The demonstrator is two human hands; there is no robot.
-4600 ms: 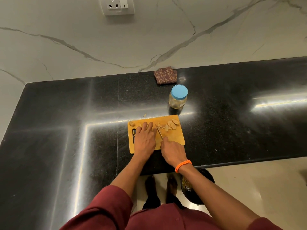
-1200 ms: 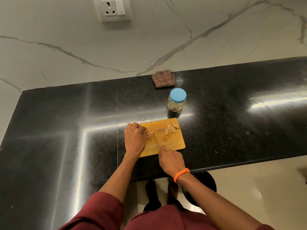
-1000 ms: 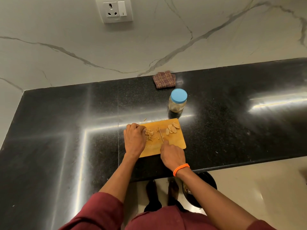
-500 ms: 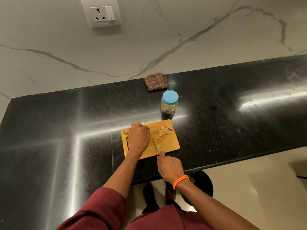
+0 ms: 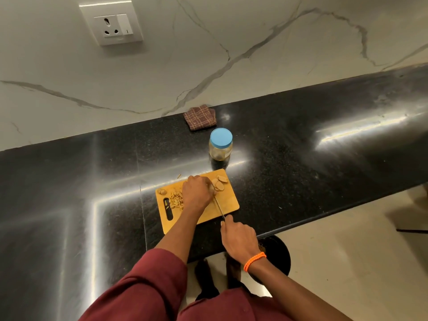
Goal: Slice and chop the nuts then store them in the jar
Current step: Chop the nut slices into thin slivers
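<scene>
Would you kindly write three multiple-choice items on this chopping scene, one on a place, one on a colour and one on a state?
1. Where does the jar stand?
A. on the cutting board
B. on the counter beyond the cutting board
C. on the floor

2. What colour is the jar's lid?
A. red
B. green
C. blue

3. What is the right hand doing?
A. gripping the knife
B. lying flat on the counter
C. lifting the jar

Answers: B, the jar stands past the cutting board on the black counter; C, the lid is light blue; A, its fingers curl round the handle.
</scene>
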